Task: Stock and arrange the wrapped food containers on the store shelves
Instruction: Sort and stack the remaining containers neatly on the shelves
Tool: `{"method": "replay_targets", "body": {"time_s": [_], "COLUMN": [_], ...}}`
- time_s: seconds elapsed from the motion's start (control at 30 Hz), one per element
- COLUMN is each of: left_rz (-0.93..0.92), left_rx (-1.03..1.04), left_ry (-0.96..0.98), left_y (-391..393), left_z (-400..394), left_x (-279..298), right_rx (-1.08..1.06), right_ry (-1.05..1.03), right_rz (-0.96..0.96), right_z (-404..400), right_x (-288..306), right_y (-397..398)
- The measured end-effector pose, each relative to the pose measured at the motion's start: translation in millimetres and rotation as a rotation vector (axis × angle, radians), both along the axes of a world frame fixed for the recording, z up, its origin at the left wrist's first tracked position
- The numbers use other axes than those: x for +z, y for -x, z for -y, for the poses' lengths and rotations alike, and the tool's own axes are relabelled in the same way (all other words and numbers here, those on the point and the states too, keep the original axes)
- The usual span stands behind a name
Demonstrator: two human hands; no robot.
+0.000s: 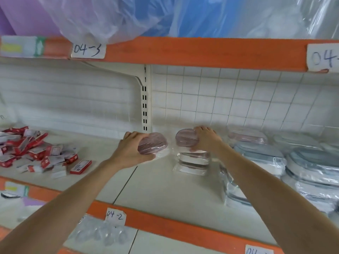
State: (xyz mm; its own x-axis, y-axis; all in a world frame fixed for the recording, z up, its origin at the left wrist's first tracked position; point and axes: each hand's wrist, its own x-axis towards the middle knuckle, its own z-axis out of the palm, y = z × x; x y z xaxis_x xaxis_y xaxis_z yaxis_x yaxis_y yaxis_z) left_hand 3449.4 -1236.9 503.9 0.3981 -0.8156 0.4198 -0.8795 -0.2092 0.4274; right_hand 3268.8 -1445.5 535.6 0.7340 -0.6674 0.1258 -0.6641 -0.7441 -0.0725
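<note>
Head view: both hands work near the back edge of the shelf. To do this step well, I judge the left container should go down level, square beside the stack, not dropped. Left hand curls round that pink-lidded container, arm reaching forward. Right hand grips the top container of the stack, steadying it.

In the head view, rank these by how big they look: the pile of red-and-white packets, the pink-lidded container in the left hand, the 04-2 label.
1. Pile of red-and-white packets, by far the widest.
2. Pink-lidded container held by the left hand.
3. 04-2 label, though it sits nearer the camera, so this gap is unsure.
</note>
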Motion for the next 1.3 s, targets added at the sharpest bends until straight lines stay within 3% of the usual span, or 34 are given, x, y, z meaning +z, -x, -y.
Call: {"method": "replay_targets", "body": {"time_s": [0.3, 0.57, 0.73, 0.93, 1.13, 1.3], "left_rz": [0.000, 0.194, 0.183, -0.118, -0.494, -0.613], "left_rx": [-0.148, -0.332, -0.465, -0.430, -0.423, -0.378], "left_ry": [-0.030, -0.054, -0.212, -0.104, -0.153, -0.064], "left_y": [-17.1, 26.1, 29.0, 3.5, -6.5, 3.8], "left_z": [62.3, 143.0, 172.4, 154.6, 147.6, 157.8], "left_x": [29.1, 38.2, 26.0, 5.9, -17.1, -24.7], "right_rx": [-0.035, -0.046, -0.041, -0.016, -0.056, -0.117], "right_ry": [-0.066, 0.020, 0.007, -0.056, -0.134, -0.033], "right_rz": [-0.307, -0.065, -0.026, 0.059, 0.034, 0.036], "right_z": [14.2, 2.4, 0.7, 2.8, 9.1, 16.9], "right_x": [20.5, 49.9, 34.9, 31.3, 22.0, 14.4], "right_y": [-9.4, 35.9, 49.4, 33.8, 9.3, 6.2]}}
